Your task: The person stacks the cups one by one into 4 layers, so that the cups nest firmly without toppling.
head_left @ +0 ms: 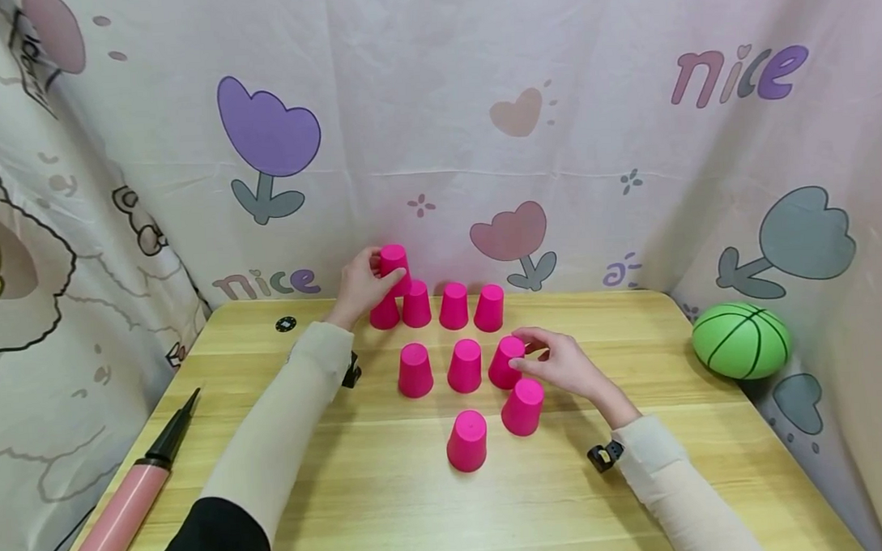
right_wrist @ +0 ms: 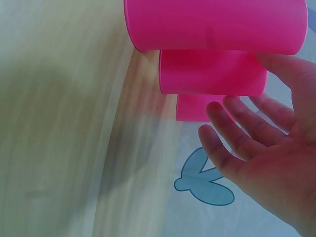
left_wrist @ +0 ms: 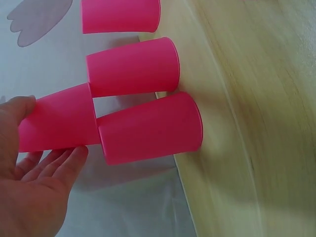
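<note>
A pump (head_left: pixel 137 490) lies near left on the desk (head_left: pixel 565 498). Far left, the left hand (head_left: pixel 361 285) pinches a raised cup (head_left: pixel 392 258) in its fingers above the leftmost cup (head_left: pixel 384 314) and neighbouring cup (head_left: pixel 416 305); best seat it evenly before release. The right hand (head_left: pixel 561 364) is at the middle row's right cup (head_left: pixel 502 364), its fingers' grip unclear.

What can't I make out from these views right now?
Insides of the pink cups: hidden in every view, since they're turned mouth-down.
Hold of the right hand: unclear; in the right wrist view, the nearest cup partly covers the thumb.
Near end of the pink hand pump: cut off by the head view's bottom edge.
Markings on the black disc: too small, head view.
</note>
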Tool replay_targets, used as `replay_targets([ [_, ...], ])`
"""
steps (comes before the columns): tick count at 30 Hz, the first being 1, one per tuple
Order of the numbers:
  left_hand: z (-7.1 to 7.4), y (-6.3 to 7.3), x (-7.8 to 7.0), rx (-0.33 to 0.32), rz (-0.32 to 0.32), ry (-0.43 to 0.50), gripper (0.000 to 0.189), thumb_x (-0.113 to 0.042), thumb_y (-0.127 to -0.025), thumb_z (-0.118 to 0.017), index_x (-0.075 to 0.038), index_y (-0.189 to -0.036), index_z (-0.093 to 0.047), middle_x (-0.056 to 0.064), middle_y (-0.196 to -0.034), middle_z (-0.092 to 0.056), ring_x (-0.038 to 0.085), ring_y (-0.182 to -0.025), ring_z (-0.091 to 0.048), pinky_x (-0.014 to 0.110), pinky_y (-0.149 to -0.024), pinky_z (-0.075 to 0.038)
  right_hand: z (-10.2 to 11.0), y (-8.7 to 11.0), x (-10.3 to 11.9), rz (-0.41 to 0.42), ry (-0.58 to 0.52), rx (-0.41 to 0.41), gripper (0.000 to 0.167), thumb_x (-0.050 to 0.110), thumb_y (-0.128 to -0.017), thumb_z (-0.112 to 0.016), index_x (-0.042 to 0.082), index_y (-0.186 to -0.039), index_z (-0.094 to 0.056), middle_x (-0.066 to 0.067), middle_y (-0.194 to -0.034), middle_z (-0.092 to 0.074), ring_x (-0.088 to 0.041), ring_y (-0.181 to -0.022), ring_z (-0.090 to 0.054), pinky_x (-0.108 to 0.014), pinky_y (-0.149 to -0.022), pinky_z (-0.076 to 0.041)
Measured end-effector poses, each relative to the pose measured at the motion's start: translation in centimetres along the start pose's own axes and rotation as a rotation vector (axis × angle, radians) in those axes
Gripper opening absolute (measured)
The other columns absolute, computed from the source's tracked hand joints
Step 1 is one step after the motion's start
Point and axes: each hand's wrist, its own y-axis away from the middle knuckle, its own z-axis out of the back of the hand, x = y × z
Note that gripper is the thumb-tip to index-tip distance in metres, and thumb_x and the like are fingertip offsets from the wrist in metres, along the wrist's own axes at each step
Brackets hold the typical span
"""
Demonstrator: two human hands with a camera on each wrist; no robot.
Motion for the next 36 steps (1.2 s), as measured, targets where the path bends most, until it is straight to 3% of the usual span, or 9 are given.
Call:
replay_targets([
  [22,0.5,-0.2,0.3,0.022,0.008,0.002,0.073,-0.034,-0.097,-0.077,-0.011,-0.157,-0.042,0.019,-0.150,-0.057,0.039,-0.138,-0.057,0.052,-0.112,-0.053,0.5,-1.0,0.9,0.007,-0.001,-0.029,0.051,0.024,-0.092,-0.082,0.007,-0.137,-0.066,-0.009,-0.123,-0.074,-0.029,-0.112,-0.069,-0.037,-0.089,-0.060],
  [30,2.0,0.8,1.0,0.051,0.006,0.000,0.081,-0.039,-0.097,-0.076,-0.014,-0.162,-0.035,0.021,-0.157,-0.051,0.040,-0.144,-0.052,0.054,-0.112,-0.052,1.4,-2.1,1.8,0.030,0.010,-0.070,0.049,0.025,-0.092,-0.082,0.009,-0.136,-0.066,-0.009,-0.124,-0.074,-0.027,-0.112,-0.069,-0.036,-0.088,-0.060],
  [36,2.9,2.2,1.6,0.066,-0.026,0.011,0.084,-0.039,-0.098,-0.075,-0.012,-0.164,-0.032,0.025,-0.152,-0.054,0.041,-0.140,-0.056,0.054,-0.112,-0.053,2.3,-3.2,2.4,0.050,-0.001,-0.095,0.048,0.025,-0.093,-0.081,0.010,-0.136,-0.066,-0.009,-0.123,-0.074,-0.028,-0.111,-0.070,-0.038,-0.087,-0.060],
])
